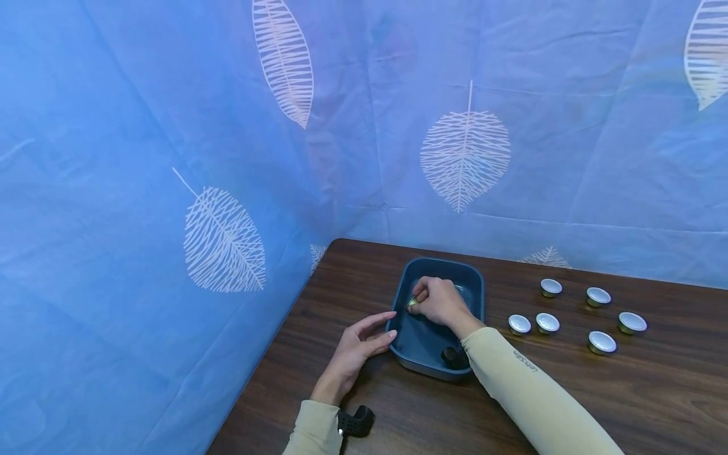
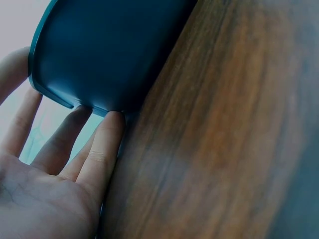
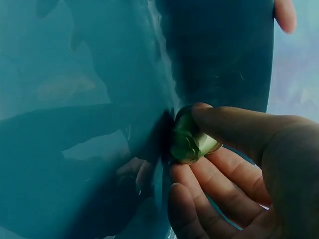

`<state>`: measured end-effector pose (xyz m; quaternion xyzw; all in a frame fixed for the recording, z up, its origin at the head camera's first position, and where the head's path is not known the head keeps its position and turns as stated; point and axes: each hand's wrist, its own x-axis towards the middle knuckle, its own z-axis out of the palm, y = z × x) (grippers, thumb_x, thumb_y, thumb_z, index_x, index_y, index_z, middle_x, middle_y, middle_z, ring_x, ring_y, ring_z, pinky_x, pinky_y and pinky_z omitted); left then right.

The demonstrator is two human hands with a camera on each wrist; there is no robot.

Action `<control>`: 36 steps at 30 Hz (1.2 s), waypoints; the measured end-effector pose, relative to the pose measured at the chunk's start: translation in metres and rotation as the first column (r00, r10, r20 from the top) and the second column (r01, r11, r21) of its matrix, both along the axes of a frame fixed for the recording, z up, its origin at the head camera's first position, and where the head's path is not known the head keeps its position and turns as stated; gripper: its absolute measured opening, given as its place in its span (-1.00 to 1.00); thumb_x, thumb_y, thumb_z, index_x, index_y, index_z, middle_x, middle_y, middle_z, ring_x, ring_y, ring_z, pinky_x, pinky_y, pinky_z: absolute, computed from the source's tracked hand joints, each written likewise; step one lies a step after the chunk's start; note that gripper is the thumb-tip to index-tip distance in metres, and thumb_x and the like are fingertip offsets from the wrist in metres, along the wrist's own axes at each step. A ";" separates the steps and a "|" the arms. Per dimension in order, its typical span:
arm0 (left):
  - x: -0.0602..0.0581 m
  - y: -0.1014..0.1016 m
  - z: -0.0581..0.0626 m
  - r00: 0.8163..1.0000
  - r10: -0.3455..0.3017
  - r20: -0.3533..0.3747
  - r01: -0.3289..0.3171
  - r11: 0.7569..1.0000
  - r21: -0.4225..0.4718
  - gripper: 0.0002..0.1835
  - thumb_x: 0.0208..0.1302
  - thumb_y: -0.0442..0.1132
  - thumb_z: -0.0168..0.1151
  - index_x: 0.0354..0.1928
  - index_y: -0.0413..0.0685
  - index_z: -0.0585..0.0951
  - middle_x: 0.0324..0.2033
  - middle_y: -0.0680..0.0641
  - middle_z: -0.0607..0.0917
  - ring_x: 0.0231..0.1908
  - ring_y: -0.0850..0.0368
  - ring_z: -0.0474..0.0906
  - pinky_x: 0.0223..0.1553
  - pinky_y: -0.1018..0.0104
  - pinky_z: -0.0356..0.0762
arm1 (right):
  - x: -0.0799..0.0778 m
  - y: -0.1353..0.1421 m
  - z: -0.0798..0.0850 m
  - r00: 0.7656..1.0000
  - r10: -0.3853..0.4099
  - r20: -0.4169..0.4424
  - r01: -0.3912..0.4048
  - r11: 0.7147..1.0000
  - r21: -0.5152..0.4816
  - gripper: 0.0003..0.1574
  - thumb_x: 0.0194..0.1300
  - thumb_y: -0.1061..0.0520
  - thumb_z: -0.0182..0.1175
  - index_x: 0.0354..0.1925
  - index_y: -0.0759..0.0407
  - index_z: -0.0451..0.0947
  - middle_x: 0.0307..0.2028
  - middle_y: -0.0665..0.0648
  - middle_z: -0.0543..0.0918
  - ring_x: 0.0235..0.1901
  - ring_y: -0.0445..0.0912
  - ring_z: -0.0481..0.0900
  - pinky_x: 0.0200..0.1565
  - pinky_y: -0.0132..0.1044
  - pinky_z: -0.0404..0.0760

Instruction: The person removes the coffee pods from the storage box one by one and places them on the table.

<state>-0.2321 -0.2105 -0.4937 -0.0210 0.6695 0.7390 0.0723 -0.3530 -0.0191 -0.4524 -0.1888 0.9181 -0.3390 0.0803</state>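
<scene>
My right hand (image 1: 439, 301) reaches into a dark blue rectangular bin (image 1: 418, 363) and pinches a small green cup (image 1: 412, 303) between thumb and fingertips. In the right wrist view this green cup (image 3: 192, 139) lies on its side, low in the bin where floor and side wall meet. My left hand (image 1: 364, 341) is at the bin's left side, thumb and fingers extended. Its fingertips touch the bin's outer wall and rim in the left wrist view, where the bin (image 2: 109, 55) fills the top.
Several small cups with white lids stand right of the bin, among them a near one (image 1: 601, 342) and a far one (image 1: 550, 287). The dark wooden table (image 1: 364, 272) ends at a blue leaf-patterned cloth (image 1: 370, 126) behind and on the left.
</scene>
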 end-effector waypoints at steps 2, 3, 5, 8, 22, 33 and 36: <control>0.000 0.000 0.000 1.000 0.000 0.003 0.000 1.000 0.005 -0.55 0.20 -0.02 0.36 0.16 0.28 0.59 0.24 0.04 0.49 0.16 0.08 0.53 0.10 0.20 0.56 | 0.001 0.000 0.001 1.000 -0.008 -0.008 0.008 1.000 -0.015 -0.66 0.12 0.03 0.43 -0.17 0.11 0.61 -0.28 0.07 0.67 -0.29 -0.08 0.58 -0.16 -0.12 0.60; 0.000 0.000 0.001 1.000 -0.001 0.005 0.001 1.000 0.009 -0.55 0.20 -0.02 0.36 0.16 0.28 0.59 0.24 0.04 0.49 0.16 0.07 0.53 0.10 0.20 0.56 | 0.001 0.000 0.001 1.000 -0.014 -0.015 0.014 1.000 -0.027 -0.65 0.11 0.02 0.43 -0.15 0.11 0.61 -0.28 0.07 0.67 -0.28 -0.08 0.58 -0.16 -0.12 0.59; 0.000 0.000 0.001 1.000 -0.003 0.011 0.003 1.000 0.012 -0.55 0.21 -0.02 0.36 0.17 0.28 0.59 0.25 0.04 0.48 0.17 0.07 0.52 0.10 0.20 0.56 | 0.001 0.001 0.003 0.999 -0.028 -0.023 0.026 0.998 -0.060 -0.60 0.11 0.01 0.43 -0.11 0.13 0.61 -0.27 0.08 0.67 -0.28 -0.07 0.58 -0.16 -0.13 0.59; 0.001 -0.001 0.001 1.000 0.001 0.021 -0.002 1.000 0.011 -0.55 0.21 -0.01 0.36 0.17 0.27 0.59 0.25 0.04 0.48 0.17 0.07 0.52 0.10 0.19 0.56 | 0.002 0.003 0.008 0.999 -0.040 -0.023 0.037 0.993 -0.116 -0.53 0.14 -0.03 0.41 -0.02 0.15 0.60 -0.23 0.11 0.67 -0.25 -0.05 0.59 -0.18 -0.15 0.61; 0.001 0.001 -0.001 1.000 0.012 -0.009 -0.012 1.000 0.018 -0.50 0.14 -0.01 0.42 0.16 0.22 0.60 0.24 0.01 0.50 0.16 0.06 0.53 0.06 0.20 0.58 | 0.020 0.045 0.044 0.993 -0.103 -0.055 0.078 0.936 -0.342 -0.61 0.14 -0.20 0.38 -0.09 -0.13 0.63 -0.07 0.03 0.66 -0.08 -0.05 0.67 -0.12 -0.09 0.67; 0.002 0.000 -0.001 1.000 0.007 0.002 -0.007 1.000 0.014 -0.51 0.19 -0.04 0.38 0.18 0.21 0.58 0.27 0.00 0.46 0.18 0.05 0.51 0.08 0.20 0.57 | 0.041 0.107 0.047 0.945 -0.286 -0.155 0.181 0.858 -0.480 -0.51 0.12 -0.21 0.38 -0.01 -0.07 0.62 0.02 0.02 0.58 -0.21 -0.28 0.70 -0.26 -0.49 0.62; 0.002 0.000 0.000 1.000 0.007 -0.001 -0.007 1.000 0.016 -0.49 0.18 -0.02 0.39 0.19 0.20 0.57 0.28 0.00 0.45 0.19 0.04 0.49 0.09 0.19 0.56 | 0.046 0.127 0.041 0.910 -0.353 -0.216 0.204 0.837 -0.508 -0.53 0.11 -0.12 0.41 -0.01 -0.07 0.63 0.00 -0.02 0.60 -0.23 -0.43 0.65 -0.26 -0.58 0.59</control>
